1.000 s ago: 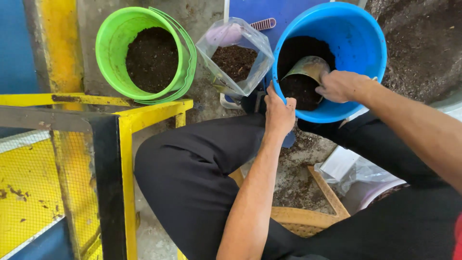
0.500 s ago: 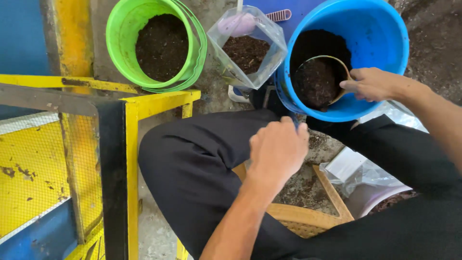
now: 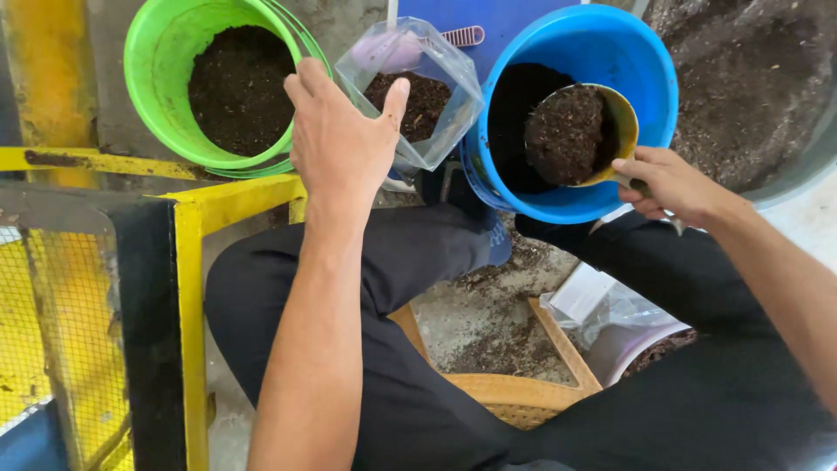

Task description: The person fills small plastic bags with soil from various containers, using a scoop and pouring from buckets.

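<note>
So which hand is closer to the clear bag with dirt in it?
Left. The left hand is right at the clear bag, thumb by its rim. The right hand is farther off, holding a full scoop over the blue bucket.

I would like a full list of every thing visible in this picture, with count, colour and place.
green bucket: 1, green, top left, dark soil inside
clear bag: 1, transparent, between the buckets, some soil inside
blue bucket: 1, blue, top right, soil inside
scoop: 1, yellowish, heaped with soil, over the blue bucket
yellow frame: 1, yellow, left
left hand: 1, open, at the bag's edge
right hand: 1, holds the scoop's handle
</note>
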